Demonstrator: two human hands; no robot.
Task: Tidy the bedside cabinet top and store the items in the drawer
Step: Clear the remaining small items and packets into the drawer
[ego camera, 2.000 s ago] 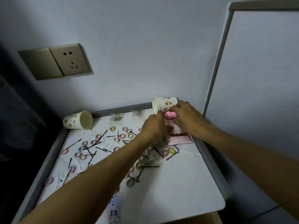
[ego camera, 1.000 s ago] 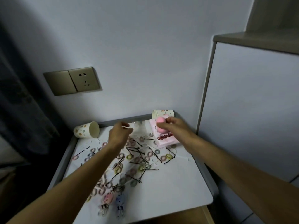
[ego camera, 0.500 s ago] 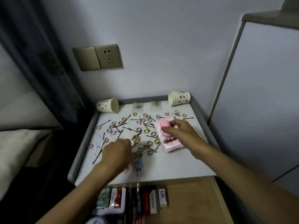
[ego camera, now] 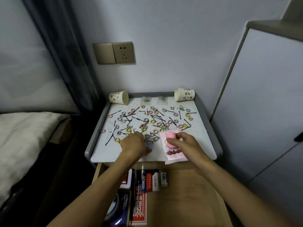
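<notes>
My right hand [ego camera: 183,143] grips a pink egg-shaped sponge [ego camera: 171,140] together with a pink tissue pack [ego camera: 174,154], held over the front edge of the white cabinet top [ego camera: 196,141]. My left hand [ego camera: 133,143] rests curled on a small blue cartoon charm [ego camera: 149,144] near the front of the top; whether it holds the charm I cannot tell. Several small coloured hair ties [ego camera: 152,122] and black hairpins [ego camera: 126,117] lie scattered across the top. Below, the wooden drawer [ego camera: 188,194] stands pulled out.
Two paper cups lie on their sides at the back corners, one on the left [ego camera: 118,97] and one on the right [ego camera: 184,94]. Boxes and lighters [ego camera: 147,180] fill the drawer's left part. A bed [ego camera: 19,133] is on the left, a white cupboard [ego camera: 262,104] on the right.
My view has dropped and pulled back, bringing the open drawer into sight. My right hand has carried the sponge and tissue pack from the back of the top to its front edge. My left hand came forward onto the charm.
</notes>
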